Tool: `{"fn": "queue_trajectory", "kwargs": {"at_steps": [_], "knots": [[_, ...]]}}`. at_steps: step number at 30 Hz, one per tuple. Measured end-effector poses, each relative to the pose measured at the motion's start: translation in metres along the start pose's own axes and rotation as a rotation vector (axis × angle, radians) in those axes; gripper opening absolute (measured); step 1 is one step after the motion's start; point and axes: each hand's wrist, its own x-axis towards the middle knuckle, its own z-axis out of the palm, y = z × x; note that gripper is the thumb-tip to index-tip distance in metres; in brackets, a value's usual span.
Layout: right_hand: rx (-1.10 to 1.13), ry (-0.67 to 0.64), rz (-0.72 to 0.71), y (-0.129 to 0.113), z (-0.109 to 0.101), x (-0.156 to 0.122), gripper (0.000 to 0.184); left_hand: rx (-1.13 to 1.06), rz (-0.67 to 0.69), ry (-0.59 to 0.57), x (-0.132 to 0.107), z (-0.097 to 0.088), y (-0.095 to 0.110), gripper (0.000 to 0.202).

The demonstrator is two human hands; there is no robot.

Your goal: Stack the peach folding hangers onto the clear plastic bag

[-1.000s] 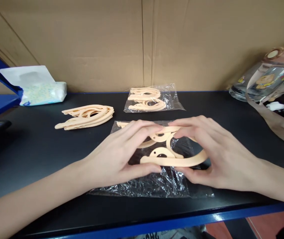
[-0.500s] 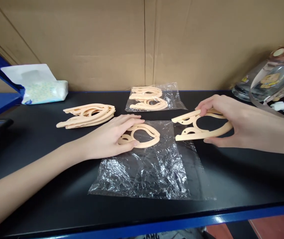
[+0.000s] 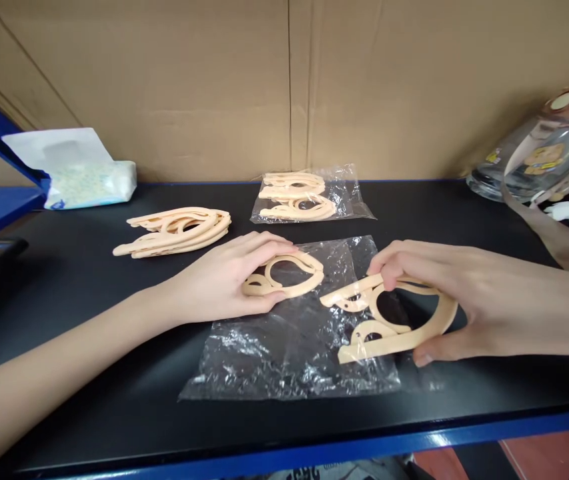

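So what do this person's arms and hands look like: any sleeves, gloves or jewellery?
The left hand and the right hand are both bare: no gloves, rings or tape. The left forearm and the right forearm are uncovered as far as the frame reaches, with no sleeve, watch or bracelet in view. The one nail that shows clearly looks short and unpainted.

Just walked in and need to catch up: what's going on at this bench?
A person is working bare-handed on a black shelf. The left hand grips a small peach plastic piece at the top of a crinkled clear bag. The right hand pinches a larger peach plastic piece across the bag's right edge. A loose stack of similar pieces lies to the left, and a filled bag sits further back by the cardboard wall.
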Motion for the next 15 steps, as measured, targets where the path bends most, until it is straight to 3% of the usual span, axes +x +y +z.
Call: {"fn": "queue_trajectory", "kwargs": {"at_steps": [3, 6, 10, 15], "knots": [[0.054, -0.210, -0.022, -0.004, 0.009, 0.002, 0.050, 0.062, -0.066, -0.007, 0.001, 0.002, 0.006, 0.047], [0.068, -0.177, -0.023, -0.003, 0.018, 0.003, 0.047, 0.090, -0.084, 0.014, -0.001, 0.004, 0.008, 0.048], [0.119, -0.270, 0.012, 0.004, 0.016, 0.000, 0.057, 0.028, -0.027, 0.041, -0.007, 0.003, 0.013, 0.047], [0.107, -0.310, 0.030, 0.023, 0.006, -0.010, 0.079, -0.087, 0.072, -0.074, -0.009, 0.001, 0.030, 0.092]]}}
